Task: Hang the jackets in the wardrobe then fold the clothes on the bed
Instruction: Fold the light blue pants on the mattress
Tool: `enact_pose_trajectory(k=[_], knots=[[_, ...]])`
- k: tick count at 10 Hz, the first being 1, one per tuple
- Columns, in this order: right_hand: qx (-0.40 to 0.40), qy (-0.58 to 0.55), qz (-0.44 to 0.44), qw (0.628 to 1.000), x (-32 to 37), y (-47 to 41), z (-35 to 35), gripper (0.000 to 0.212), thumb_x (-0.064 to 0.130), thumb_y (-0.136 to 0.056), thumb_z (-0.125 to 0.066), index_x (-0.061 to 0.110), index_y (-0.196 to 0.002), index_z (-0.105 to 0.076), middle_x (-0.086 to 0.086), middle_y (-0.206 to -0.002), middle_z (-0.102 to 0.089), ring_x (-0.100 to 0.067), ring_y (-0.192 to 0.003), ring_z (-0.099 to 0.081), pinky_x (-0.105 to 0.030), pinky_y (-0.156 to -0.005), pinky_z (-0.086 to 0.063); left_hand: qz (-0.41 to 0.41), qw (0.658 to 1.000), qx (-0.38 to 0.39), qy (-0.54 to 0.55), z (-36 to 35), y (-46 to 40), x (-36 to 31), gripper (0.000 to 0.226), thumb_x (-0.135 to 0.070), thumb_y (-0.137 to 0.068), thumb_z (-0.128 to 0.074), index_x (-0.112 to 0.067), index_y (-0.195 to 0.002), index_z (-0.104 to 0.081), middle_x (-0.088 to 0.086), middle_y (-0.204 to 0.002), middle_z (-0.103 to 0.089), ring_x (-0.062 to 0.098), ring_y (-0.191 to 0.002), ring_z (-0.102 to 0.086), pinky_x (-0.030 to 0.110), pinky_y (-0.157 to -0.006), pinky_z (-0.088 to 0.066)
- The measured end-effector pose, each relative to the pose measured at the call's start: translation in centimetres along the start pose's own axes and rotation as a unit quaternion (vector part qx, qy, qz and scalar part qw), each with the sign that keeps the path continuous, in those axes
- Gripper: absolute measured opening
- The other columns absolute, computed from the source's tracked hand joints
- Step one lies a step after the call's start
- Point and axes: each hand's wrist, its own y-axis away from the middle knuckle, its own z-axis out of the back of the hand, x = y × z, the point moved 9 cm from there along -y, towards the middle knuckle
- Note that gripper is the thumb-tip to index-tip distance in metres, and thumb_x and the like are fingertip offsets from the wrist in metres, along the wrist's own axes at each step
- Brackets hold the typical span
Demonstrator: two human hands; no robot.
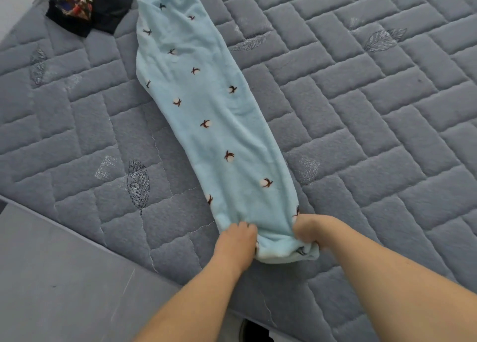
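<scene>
A long light blue fleece garment (206, 104) with small brown and white cotton-flower prints lies flat and narrow on the grey quilted bed (361, 109), stretching from the far left toward me. At its near end my left hand (236, 241) grips the left corner with curled fingers. My right hand (308, 229) grips the right corner, and the hem bunches between the two hands.
A black garment with a colourful print (77, 6) lies crumpled at the bed's far left corner. The grey bed frame edge (64, 277) runs along the lower left. A dark shoe (247, 331) shows on the floor below my arms.
</scene>
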Motion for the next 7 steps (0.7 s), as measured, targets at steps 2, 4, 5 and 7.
enact_pose_trajectory(k=[2, 4, 5, 7], knots=[[0.179, -0.037, -0.044, 0.982, 0.9, 8.2, -0.3, 0.027, 0.012, -0.1, -0.046, 0.006, -0.075, -0.054, -0.006, -0.073, -0.054, -0.014, -0.063, -0.052, -0.022, -0.044, -0.05, 0.184, 0.89, 0.346, 0.236, 2.5, 6.3, 2.6, 0.031, -0.004, -0.086, -0.053, -0.001, -0.117, -0.054, 0.015, -0.109, -0.054, 0.038, -0.092, -0.068, 0.031, -0.058, -0.057], [0.186, -0.258, 0.022, 0.948, 7.0, 14.3, 5.7, 0.025, 0.014, -0.099, -0.044, 0.008, -0.078, -0.056, -0.002, -0.048, -0.059, -0.007, -0.036, -0.054, -0.015, -0.035, -0.041, 0.222, 0.826, 0.297, 0.425, 10.1, 9.8, 7.8, 0.042, 0.006, -0.075, -0.046, 0.007, -0.116, -0.054, 0.026, -0.108, -0.053, 0.05, -0.093, -0.064, 0.043, -0.056, -0.06], [0.136, -0.407, 0.124, 0.895, 11.6, 14.5, 11.1, 0.027, 0.028, -0.098, -0.047, 0.009, -0.086, -0.064, -0.004, -0.058, -0.063, -0.01, -0.044, -0.058, -0.018, -0.043, -0.048, 0.202, 0.844, 0.116, 0.482, 17.1, 7.5, 13.2, 0.018, 0.001, -0.074, -0.052, -0.002, -0.09, -0.059, 0.015, -0.088, -0.053, 0.032, -0.068, -0.062, 0.028, -0.045, -0.052], [0.077, -0.503, 0.229, 0.83, 18.3, 10.2, 16.7, 0.06, 0.069, -0.062, -0.072, 0.015, -0.088, -0.067, -0.003, -0.073, -0.061, -0.014, -0.058, -0.053, -0.025, -0.055, -0.05, 0.162, 0.777, -0.213, 0.57, 24.1, 3.3, 22.1, 0.047, -0.03, -0.06, -0.061, -0.002, -0.098, -0.06, 0.011, -0.087, -0.062, 0.021, -0.075, -0.056, 0.032, -0.064, -0.045]])
